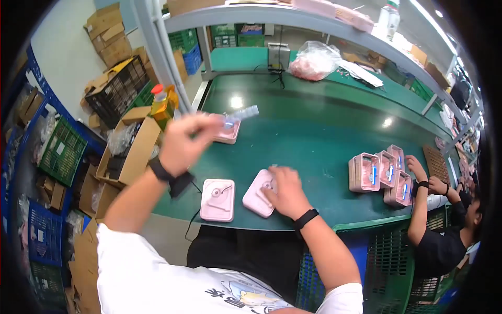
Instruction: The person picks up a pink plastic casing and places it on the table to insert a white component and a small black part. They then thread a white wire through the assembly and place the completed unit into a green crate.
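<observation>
My left hand (188,138) is raised above the far left of the bench, blurred by motion. Its fingers pinch a clear, bluish strip-like piece (247,112). Below that piece, partly covered by it and the hand, sits a pink box (227,138). My right hand (287,193) grips a pink rounded plastic shell (256,198) at its right side, the thumb over its face. This shell lies tilted on the bench near the front edge. Just left of it is a second pink shell (217,200), lying flat, with a round boss and a thin dark wire inside.
Stacked pink boxes (362,172) with blue-and-white parts stand right on the green bench (308,141), beside a co-worker's hands (418,170). A grey shelf post (166,52) rises at left, near a bottle of yellow liquid (161,107). Green crates (387,261) sit below the bench's right front.
</observation>
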